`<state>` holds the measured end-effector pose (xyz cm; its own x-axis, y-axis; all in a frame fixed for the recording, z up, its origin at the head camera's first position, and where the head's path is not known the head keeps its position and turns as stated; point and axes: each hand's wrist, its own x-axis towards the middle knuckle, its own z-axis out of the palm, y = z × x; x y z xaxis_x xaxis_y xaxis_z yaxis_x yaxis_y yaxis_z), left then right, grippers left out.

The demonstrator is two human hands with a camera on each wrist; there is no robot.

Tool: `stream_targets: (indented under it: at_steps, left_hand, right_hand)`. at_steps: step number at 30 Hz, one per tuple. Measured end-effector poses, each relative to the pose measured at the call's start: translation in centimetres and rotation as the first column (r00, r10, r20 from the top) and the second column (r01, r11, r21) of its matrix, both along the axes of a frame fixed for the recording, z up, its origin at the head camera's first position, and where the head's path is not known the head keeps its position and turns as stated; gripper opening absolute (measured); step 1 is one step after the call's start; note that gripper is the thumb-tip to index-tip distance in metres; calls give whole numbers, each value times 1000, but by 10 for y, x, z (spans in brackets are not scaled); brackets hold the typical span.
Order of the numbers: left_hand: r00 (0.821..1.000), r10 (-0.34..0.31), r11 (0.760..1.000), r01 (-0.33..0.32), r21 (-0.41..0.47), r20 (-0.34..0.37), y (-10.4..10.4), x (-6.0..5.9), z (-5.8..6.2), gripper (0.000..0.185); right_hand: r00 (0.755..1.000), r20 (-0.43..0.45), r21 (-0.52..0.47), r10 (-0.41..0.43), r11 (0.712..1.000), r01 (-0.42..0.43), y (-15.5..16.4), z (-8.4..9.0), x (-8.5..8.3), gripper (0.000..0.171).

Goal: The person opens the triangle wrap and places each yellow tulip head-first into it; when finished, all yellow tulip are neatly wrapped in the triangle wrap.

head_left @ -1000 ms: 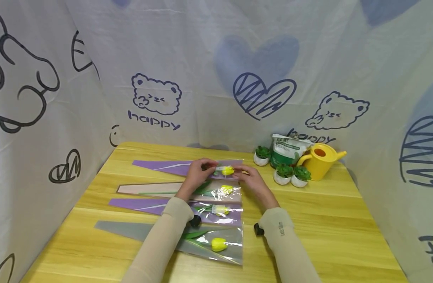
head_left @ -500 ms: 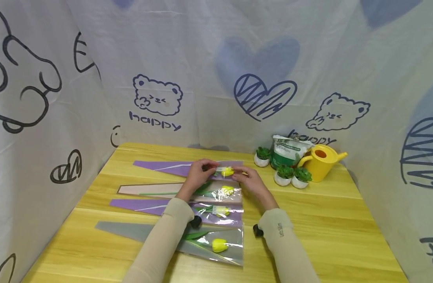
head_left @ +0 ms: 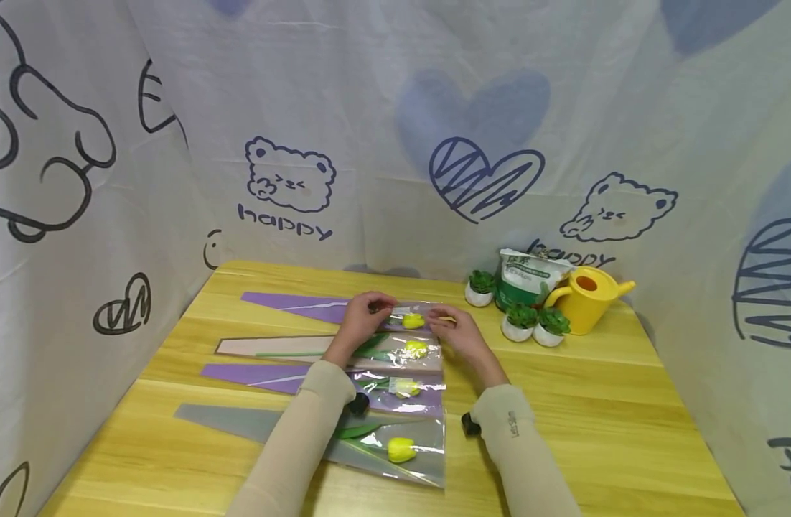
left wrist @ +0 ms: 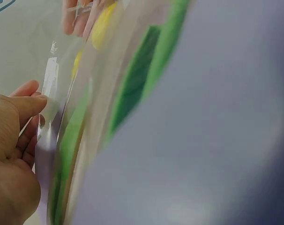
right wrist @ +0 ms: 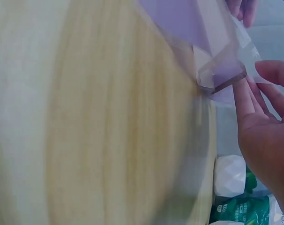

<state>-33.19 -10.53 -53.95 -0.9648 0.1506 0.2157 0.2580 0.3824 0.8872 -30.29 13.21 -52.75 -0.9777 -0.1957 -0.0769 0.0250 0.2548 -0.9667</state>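
Four flat flower sleeves lie side by side on the wooden table (head_left: pixel 596 402), each with a yellow tulip inside. Both hands work at the farthest one, a purple sleeve (head_left: pixel 292 304) with a clear film front. My left hand (head_left: pixel 377 309) pinches the film just left of the yellow tulip head (head_left: pixel 413 320). My right hand (head_left: pixel 439 323) pinches the film at its right end. In the left wrist view the left hand (left wrist: pixel 36 101) holds the clear edge between thumb and fingers. The right wrist view has the right hand (right wrist: pixel 257 77) at the folded clear corner (right wrist: pixel 221 70).
Nearer me lie a beige sleeve (head_left: pixel 266 346), another purple sleeve (head_left: pixel 253 373) and a grey sleeve (head_left: pixel 227 420). At the back right stand three small potted plants (head_left: pixel 520 319), a green-and-white bag (head_left: pixel 525 276) and a yellow watering can (head_left: pixel 586 298). Printed cloth walls enclose the table.
Both hands keep their hold on the far sleeve. The tulip head and the clear film have shifted slightly toward me, and the right hand has drawn in a little.
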Motion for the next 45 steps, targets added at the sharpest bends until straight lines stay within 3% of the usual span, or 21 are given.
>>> stream_targets:
  at_steps: [17, 24, 35, 41, 45]
  left_hand:
    - [1000, -8, 1000, 8, -29, 7, -2, 0, -4, 18]
    - [1000, -11, 1000, 12, -28, 20, -3, 0, -6, 21]
    - [1000, -2, 999, 4, -47, 25, -5, 2, -8, 22]
    - [998, -34, 999, 36, -33, 51, -9, 5, 7, 26]
    - [996, -90, 991, 89, -96, -4, -17, 3, 27, 32]
  right_hand:
    - [998, -50, 40, -37, 998, 39, 10, -13, -2, 50]
    - [996, -40, 78, -75, 994, 78, 10, -13, -2, 51]
    - [997, -23, 90, -67, 994, 69, 10, -12, 0, 52]
    - [997, -62, 105, -37, 994, 43, 17, -2, 1, 48]
    - [992, -124, 159, 4, 987, 16, 26, 10, 3, 48]
